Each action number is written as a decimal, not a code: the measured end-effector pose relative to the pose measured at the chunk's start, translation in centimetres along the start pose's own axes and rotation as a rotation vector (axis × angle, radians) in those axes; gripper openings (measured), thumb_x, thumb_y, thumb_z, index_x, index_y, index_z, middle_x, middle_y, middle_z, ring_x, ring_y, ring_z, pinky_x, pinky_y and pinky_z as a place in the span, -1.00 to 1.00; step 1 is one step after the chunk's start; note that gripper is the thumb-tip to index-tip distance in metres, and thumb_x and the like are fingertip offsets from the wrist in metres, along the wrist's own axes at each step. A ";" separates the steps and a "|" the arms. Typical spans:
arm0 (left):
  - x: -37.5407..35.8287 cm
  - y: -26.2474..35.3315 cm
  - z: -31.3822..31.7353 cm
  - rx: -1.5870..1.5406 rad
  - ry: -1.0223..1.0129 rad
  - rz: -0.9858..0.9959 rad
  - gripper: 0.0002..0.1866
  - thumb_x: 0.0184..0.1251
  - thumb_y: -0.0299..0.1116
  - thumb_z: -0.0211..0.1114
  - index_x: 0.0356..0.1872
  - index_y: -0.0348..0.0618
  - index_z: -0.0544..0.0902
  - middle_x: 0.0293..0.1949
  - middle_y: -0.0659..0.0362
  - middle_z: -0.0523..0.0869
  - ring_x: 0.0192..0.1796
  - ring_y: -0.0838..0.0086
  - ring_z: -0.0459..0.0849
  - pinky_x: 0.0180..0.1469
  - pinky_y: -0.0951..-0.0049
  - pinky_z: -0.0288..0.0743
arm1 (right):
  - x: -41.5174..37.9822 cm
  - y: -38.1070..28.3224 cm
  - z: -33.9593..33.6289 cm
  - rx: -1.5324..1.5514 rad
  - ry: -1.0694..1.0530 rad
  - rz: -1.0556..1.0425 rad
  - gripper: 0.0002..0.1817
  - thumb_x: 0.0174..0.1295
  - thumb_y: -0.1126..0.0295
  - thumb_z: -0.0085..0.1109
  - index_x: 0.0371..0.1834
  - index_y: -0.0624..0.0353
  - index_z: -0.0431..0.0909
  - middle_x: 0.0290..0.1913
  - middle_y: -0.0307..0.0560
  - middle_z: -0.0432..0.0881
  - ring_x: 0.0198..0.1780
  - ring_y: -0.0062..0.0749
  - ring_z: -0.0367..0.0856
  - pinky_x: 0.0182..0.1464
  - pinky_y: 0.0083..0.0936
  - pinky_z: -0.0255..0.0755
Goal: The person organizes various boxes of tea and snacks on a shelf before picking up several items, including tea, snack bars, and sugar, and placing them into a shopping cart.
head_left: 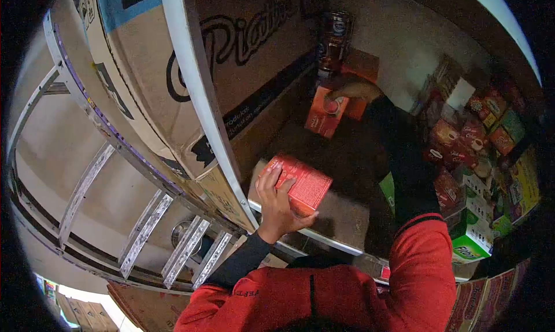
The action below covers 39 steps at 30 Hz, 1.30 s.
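In the head view, my left hand (277,205) is wrapped round a red box (303,184) with small print on its side, held tilted near the shelf's front edge. My right hand (358,90) reaches deep into the shelf. Its fingers are closed on the upper part of an orange-red box (325,113). Behind that hand is another orange box (364,63), partly hidden by the hand. Shiny tins (335,37) are stacked just beyond, near the back wall.
A large printed cardboard carton (254,49) stands on the left behind a white shelf post (199,78). A metal ladder (87,176) leans further left. Several colourful packets (462,135) and a green-white box (471,228) lie on the right.
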<state>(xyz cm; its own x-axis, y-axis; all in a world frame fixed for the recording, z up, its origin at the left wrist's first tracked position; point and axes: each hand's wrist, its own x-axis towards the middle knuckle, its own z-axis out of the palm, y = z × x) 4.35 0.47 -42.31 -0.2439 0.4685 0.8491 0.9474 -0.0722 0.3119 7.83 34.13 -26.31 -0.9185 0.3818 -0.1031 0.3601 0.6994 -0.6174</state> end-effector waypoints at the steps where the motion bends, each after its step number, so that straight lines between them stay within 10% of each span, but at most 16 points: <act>1: 0.0 0.0 0.0 0.003 0.002 -0.002 -0.05 -0.38 0.13 0.55 0.12 -0.12 0.38 0.28 -0.17 0.25 0.32 -0.14 0.17 0.30 -0.12 0.06 | -0.3 1.1 -0.3 0.163 0.061 -0.069 -0.45 0.09 0.23 0.35 0.16 0.13 0.48 0.07 -0.11 0.57 0.11 -0.31 0.49 0.18 -0.39 0.35; 6: -0.1 -0.1 -0.1 -0.020 -0.007 0.006 -0.08 -0.30 0.18 0.51 0.09 -0.18 0.40 0.27 -0.16 0.24 0.32 -0.11 0.16 0.30 -0.19 0.00 | -3.5 2.6 3.7 0.728 -0.033 -0.128 -0.31 0.08 0.25 0.35 0.30 0.20 0.33 0.22 -0.02 0.45 0.24 -0.19 0.40 0.27 -0.29 0.28; 8: 0.0 -0.2 -0.1 -0.010 0.001 0.010 -0.09 -0.29 0.18 0.50 0.09 -0.16 0.40 0.27 -0.16 0.26 0.32 -0.12 0.18 0.30 -0.15 0.03 | -2.5 7.5 7.5 0.226 0.532 -0.104 -0.07 0.01 0.24 0.40 0.43 0.19 0.08 0.41 0.07 0.19 0.41 -0.12 0.18 0.38 -0.22 0.14; 12: 0.1 0.1 -0.4 0.036 -0.018 0.009 -0.11 -0.27 0.19 0.49 0.09 -0.16 0.40 0.26 -0.16 0.29 0.31 -0.12 0.19 0.29 -0.12 0.07 | -4.0 5.5 7.4 0.169 0.210 0.244 0.16 -0.09 0.20 0.47 0.50 0.14 -0.17 0.51 0.09 -0.07 0.51 -0.12 -0.06 0.45 -0.19 0.00; 17: -0.1 -0.2 -0.2 -0.002 -0.024 0.011 -0.10 -0.28 0.18 0.50 0.09 -0.16 0.39 0.26 -0.16 0.27 0.32 -0.12 0.17 0.29 -0.17 0.03 | -1.4 -0.1 5.9 -0.135 0.213 -0.178 0.29 -0.23 0.18 0.53 0.52 0.10 -0.25 0.51 0.13 -0.06 0.53 -0.13 -0.16 0.48 -0.29 -0.10; 26: -0.2 -0.3 0.0 -0.070 -0.012 -0.007 -0.09 -0.34 0.09 0.54 0.10 -0.16 0.39 0.27 -0.15 0.24 0.34 -0.14 0.14 0.31 -0.22 -0.02 | 0.6 1.6 6.7 -0.008 0.421 -0.294 -0.09 -0.12 0.36 0.41 0.37 0.19 0.17 0.25 0.02 0.41 0.27 -0.12 0.37 0.30 -0.22 0.26; 33: -0.5 -0.5 0.3 -0.079 -0.031 -0.016 -0.09 -0.35 0.12 0.53 0.10 -0.15 0.41 0.28 -0.15 0.24 0.35 -0.15 0.13 0.32 -0.24 -0.06 | -1.3 -0.1 5.4 0.627 0.656 -0.291 -0.26 -0.09 0.48 0.39 0.25 0.18 0.30 0.11 -0.06 0.49 0.18 -0.18 0.43 0.17 -0.32 0.38; 39: -0.3 -0.4 0.2 -0.082 -0.014 -0.006 -0.11 -0.32 0.15 0.52 0.09 -0.15 0.43 0.25 -0.14 0.27 0.34 -0.13 0.15 0.32 -0.24 -0.07 | 6.4 8.1 9.0 0.302 0.824 -0.345 -0.35 0.01 0.41 0.38 0.21 0.17 0.32 0.11 -0.05 0.47 0.17 -0.18 0.43 0.17 -0.27 0.41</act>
<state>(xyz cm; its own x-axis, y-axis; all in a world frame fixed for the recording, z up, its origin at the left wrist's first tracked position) 4.07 0.52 -42.80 -0.2458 0.4810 0.8415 0.9255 -0.1415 0.3512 3.45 36.80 -39.02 -0.5200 0.5705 0.6357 -0.0742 0.7113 -0.6990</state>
